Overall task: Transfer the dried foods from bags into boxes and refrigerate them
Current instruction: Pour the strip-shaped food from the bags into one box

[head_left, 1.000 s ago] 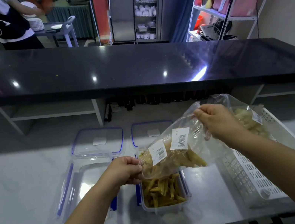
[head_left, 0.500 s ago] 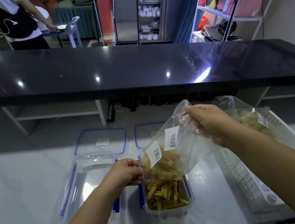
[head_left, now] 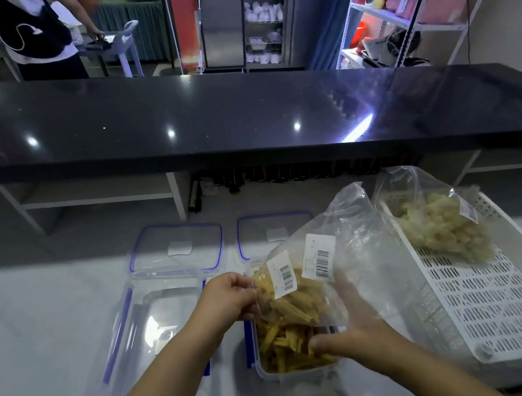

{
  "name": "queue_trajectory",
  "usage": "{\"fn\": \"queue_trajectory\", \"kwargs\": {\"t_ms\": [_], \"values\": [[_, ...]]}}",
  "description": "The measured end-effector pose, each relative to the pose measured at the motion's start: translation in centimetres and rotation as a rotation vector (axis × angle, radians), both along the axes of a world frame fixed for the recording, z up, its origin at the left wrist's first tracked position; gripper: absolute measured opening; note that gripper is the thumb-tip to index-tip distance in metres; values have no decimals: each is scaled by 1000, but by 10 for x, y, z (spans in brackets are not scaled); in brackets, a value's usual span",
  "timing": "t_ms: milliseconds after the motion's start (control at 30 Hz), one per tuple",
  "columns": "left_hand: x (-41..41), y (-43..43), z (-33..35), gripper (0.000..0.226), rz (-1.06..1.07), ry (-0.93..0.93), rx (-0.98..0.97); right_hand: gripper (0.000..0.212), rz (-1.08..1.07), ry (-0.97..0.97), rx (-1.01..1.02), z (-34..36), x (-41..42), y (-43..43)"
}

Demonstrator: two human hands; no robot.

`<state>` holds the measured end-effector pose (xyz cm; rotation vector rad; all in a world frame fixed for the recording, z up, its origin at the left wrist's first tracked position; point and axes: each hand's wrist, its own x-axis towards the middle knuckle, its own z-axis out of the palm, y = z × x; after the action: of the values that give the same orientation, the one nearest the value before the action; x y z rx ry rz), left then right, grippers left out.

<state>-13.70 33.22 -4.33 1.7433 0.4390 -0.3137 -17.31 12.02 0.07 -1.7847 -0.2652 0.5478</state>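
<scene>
The left hand (head_left: 231, 297) pinches the bag (head_left: 304, 280) by its edge, mouth tilted down over the box (head_left: 291, 348); the right hand (head_left: 354, 330), fingers spread wide, cups the bag from beneath.

The left hand (head_left: 231, 297) is pinched shut, knuckles up — the right hand (head_left: 353, 324) spreads open, fingers (head_left: 344, 291) pointing forward.

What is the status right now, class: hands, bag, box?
Left hand pinching bag by its edge. Right hand open, cupping bag from below. Yellow strips spilling into box. Nothing in the way.
</scene>
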Motion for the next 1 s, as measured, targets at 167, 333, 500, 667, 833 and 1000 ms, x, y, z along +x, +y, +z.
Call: {"fn": "queue_trajectory", "kwargs": {"t_ms": [167, 333, 500, 667, 833, 1000], "values": [[1, -7, 0, 48, -156, -310, 366, 48, -193, -76, 31, -1, 26, 21], [4, -12, -7, 48, -345, -323, 384, 31, -308, -14, -149, -29, 51, 16], [1, -21, -12, 46, -476, -281, 485, 27, -408, 83, -63, -40, 44, 2], [-10, -24, -15, 50, -536, -307, 491, 36, -427, 150, -63, -53, 30, -10], [-18, -21, -17, 53, -595, -371, 559, 38, -435, 142, -77, -64, 21, -15], [-11, -22, -24, 56, -554, -501, 600, 31, -374, 79, -94, -62, 24, -5]]}}
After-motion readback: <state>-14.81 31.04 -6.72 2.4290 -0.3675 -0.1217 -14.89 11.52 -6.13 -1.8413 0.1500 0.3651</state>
